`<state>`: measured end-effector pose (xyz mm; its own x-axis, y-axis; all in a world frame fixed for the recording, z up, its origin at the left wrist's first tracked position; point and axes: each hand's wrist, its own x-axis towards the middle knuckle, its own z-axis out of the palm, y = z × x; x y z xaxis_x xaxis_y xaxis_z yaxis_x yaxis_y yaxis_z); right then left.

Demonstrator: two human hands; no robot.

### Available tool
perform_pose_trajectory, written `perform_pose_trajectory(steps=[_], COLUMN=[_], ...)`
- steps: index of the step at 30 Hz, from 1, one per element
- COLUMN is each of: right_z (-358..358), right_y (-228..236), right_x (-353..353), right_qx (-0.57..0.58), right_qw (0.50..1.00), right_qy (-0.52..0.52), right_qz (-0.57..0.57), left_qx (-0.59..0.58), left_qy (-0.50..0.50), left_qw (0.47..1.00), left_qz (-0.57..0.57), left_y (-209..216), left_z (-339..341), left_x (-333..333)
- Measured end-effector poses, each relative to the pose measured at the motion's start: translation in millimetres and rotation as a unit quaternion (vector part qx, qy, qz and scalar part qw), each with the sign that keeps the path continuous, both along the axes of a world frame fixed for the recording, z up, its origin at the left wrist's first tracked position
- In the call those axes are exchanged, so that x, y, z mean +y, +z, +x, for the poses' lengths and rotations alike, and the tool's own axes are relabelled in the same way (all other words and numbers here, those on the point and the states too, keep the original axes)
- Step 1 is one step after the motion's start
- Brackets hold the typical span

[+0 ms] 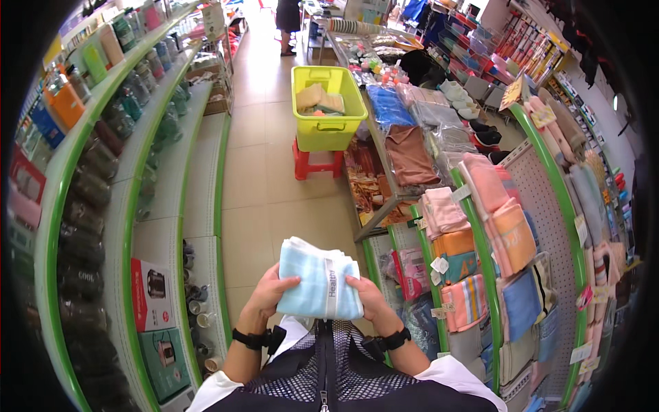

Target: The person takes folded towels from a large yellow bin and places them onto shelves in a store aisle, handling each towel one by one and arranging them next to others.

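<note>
So I've got the folded light-blue towel (317,278) held up in front of the chest, right in the middle of the aisle, with a white paper band wrapped round it near its right side. Left hand (270,292) is curled round the left edge, fingers closed on the fabric with the thumb on top. Right hand (367,296) is doing the same on the right lower corner, pinching it just past the band. Both hands are wrapped onto it, not spread.

Handling-wise I'd guess it's light and floppy: soft terry cloth, nothing fragile, not slippery. The only thing keeping the fold together looks like that band, so I'd keep hold by the two short edges like now, or under the banded part, otherwise it'll probably sag and unfold.

Around it: on the right there's a pegboard rack with green rails (480,247) packed with hanging towels in pink, orange and blue, very near the right hand. Further up the aisle a yellow plastic bin (328,110) sits on a red stool (317,165), with some folded cloths inside. Beside that is a display surface (405,147) of bagged textiles. Left side is a long shelf (144,178) of bottles, jars and boxed goods. The bin and stool narrow the aisle floor ahead, and another person (288,24) stands far down the end, well apart from me.
</note>
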<state>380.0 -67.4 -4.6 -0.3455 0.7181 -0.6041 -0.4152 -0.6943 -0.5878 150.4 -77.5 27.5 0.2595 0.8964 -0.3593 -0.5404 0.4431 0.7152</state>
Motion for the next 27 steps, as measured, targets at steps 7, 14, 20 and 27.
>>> perform_pose_trajectory(steps=[7,14,20,27], right_z=[-19,-14,-4,5], right_y=[6,-25,-24,-16], right_x=[148,298,454,629], right_qx=[-0.014,0.025,0.069,0.085], right_qw=[0.998,0.998,0.997,0.992], right_qy=[-0.06,-0.043,-0.001,0.091], right_qz=[-0.007,-0.042,-0.04,-0.014], left_qx=[0.007,0.033,0.074,0.115], left_qy=[-0.081,-0.091,-0.024,0.028], left_qw=[0.997,0.995,0.995,0.992], left_qz=[-0.009,-0.034,-0.07,-0.054], left_y=[0,-11,0,24], left_z=[-24,-16,-7,9], left_x=[189,346,474,627])
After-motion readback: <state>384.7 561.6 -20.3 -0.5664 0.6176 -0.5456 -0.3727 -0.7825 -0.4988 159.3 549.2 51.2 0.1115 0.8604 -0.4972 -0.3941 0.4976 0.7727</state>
